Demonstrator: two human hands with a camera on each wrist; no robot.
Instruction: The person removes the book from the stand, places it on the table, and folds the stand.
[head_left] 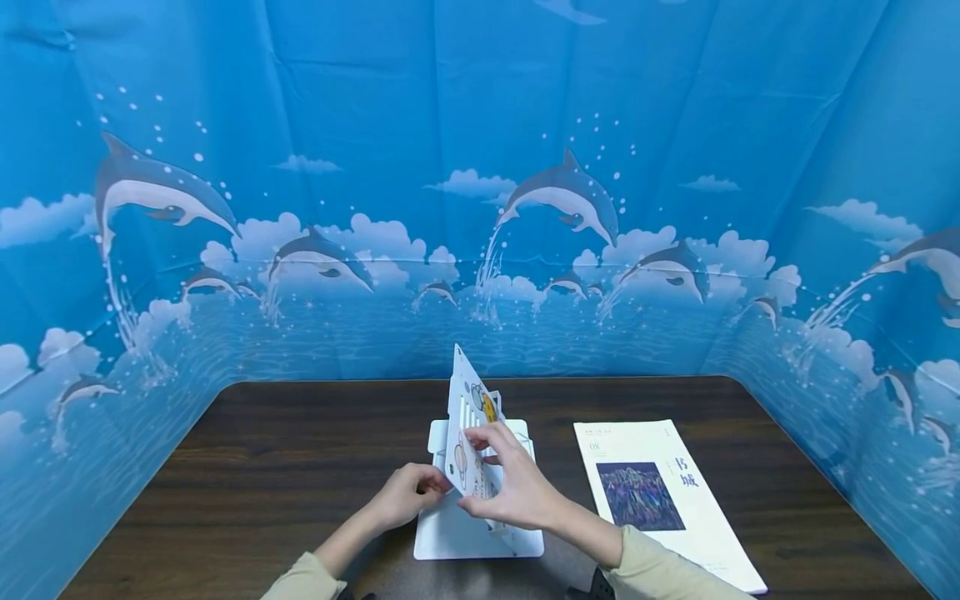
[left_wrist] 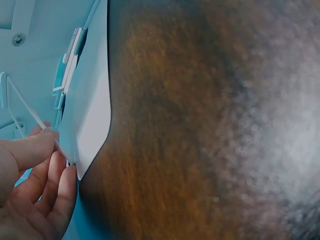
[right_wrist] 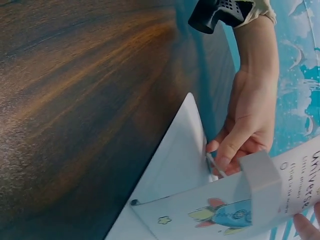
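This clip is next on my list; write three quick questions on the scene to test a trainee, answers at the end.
1. Open: In the left wrist view, what does the left grip pinch?
2. Choice: In the head view, where does the book lie relative to the white base? A) left of it; B) right of it; C) on top of it.
3. True or false: The right grip is holding the book.

Key: 1. A thin rod. 2. B. 3. False; it holds the printed panel.
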